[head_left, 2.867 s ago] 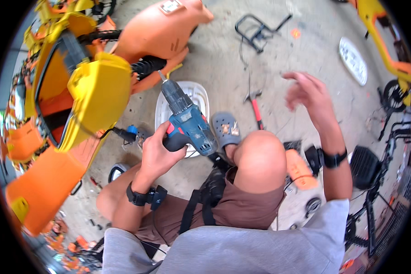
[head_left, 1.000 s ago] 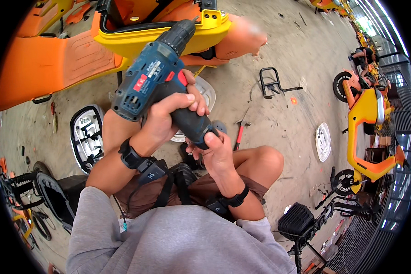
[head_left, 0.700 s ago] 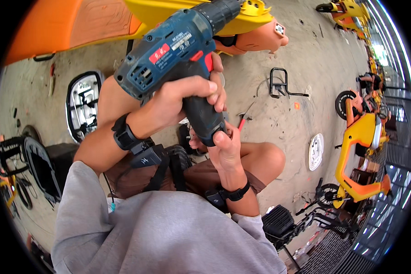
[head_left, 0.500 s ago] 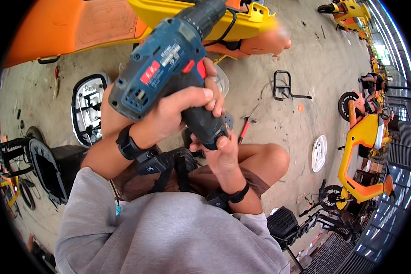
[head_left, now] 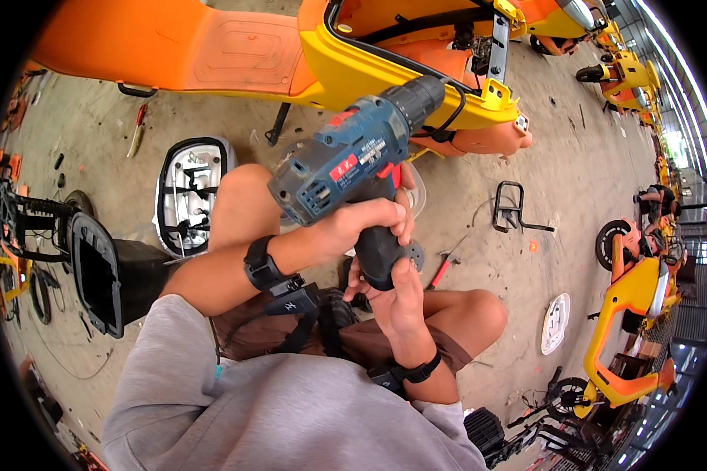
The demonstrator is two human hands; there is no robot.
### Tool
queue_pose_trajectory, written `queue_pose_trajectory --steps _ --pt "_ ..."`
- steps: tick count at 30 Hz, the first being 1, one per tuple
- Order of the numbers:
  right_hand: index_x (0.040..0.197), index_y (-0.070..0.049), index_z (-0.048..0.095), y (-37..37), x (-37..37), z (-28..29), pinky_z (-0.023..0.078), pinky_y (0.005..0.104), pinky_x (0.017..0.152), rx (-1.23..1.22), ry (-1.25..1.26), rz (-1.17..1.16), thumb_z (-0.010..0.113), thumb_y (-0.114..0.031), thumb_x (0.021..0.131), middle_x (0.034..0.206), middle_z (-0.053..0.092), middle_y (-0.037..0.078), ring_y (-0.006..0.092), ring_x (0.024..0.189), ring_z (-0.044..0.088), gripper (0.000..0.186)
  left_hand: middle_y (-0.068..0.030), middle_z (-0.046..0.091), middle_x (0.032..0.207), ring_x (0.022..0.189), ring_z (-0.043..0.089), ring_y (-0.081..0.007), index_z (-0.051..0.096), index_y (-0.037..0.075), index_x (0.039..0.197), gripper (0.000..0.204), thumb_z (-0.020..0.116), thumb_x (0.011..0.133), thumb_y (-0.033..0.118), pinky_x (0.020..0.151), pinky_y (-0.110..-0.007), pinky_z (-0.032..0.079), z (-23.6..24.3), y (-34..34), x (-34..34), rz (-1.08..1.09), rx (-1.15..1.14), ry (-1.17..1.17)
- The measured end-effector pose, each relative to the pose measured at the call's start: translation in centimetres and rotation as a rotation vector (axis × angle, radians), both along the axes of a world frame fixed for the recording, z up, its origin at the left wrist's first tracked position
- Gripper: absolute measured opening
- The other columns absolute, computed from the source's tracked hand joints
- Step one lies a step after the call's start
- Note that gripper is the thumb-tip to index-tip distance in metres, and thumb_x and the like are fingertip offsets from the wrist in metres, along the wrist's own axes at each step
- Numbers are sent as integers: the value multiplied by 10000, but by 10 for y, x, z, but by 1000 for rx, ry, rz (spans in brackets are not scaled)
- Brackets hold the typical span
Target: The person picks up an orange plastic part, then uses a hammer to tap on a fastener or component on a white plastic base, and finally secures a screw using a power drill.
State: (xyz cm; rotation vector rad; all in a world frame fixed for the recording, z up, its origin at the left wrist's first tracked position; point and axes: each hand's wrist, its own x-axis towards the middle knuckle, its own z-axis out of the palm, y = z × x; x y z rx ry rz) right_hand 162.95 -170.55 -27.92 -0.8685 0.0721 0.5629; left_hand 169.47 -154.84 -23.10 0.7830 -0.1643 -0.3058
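A blue and black cordless drill (head_left: 334, 169) with red trim is held up in front of me, its chuck (head_left: 416, 102) pointing to the upper right. My left hand (head_left: 369, 222) is wrapped round its black handle, with fingers near the red trigger. Lower down, my right hand (head_left: 394, 302) grips the battery end of the drill, thumb on the near side and fingers partly hidden underneath. Beyond the chuck lies the yellow and orange body of a scooter (head_left: 243, 51); in this picture the chuck overlaps its yellow part, and I cannot tell whether they touch.
A white-lined seat shell (head_left: 194, 196) lies left of my knee, near an open black box (head_left: 94, 271). A red-handled hammer (head_left: 441, 271), a black tube frame (head_left: 512, 208) and a white panel (head_left: 555, 323) lie rightward. A yellow scooter (head_left: 624, 306) stands far right; a person (head_left: 656, 200) sits behind.
The drill looks smaller and sits lower and farther right, still in both hands. The view has shifted, and more of the scooter's yellow body shows at the top.
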Motion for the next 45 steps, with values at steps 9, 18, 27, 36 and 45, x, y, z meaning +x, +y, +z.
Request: queue_pose_trajectory --steps 9,18,27,36,45 --pt "1156 52 498 15 5 6 571 373 696 11 -9 -46 623 -537 860 948 614 138 213 764 635 671 -87 541 690 687 597 -229 431 -19 1076 336 541 766 52 708 -371 488 6 9 13 15 -69 99" --pt "1127 73 523 7 7 12 552 316 586 10 15 -63 715 -486 808 925 646 164 162 639 625 671 -92 513 663 658 574 -250 429 -2 1089 378 559 742 71 725 -418 490 14 4 18 23 -110 99" --pt "1091 81 571 -45 3 1 471 248 471 -370 -194 22 733 -401 789 812 655 158 146 511 568 591 -79 504 665 673 576 -237 430 4 1093 366 538 758 105 749 -422 491 32 11 22 65 20 -142" --pt "1199 4 511 -125 -16 37 446 271 425 431 -132 -222 601 -532 786 957 589 133 130 510 489 683 -71 544 625 595 575 -197 489 8 1081 352 563 745 78 648 -351 512 17 41 -5 91 356 -59" --pt "1238 -67 478 -160 6 48 432 279 389 678 -293 -146 707 -409 681 1040 528 174 171 542 494 692 -63 608 689 612 615 -151 556 -4 933 225 614 741 -106 557 -306 511 -53 -42 -15 -452 845 20"
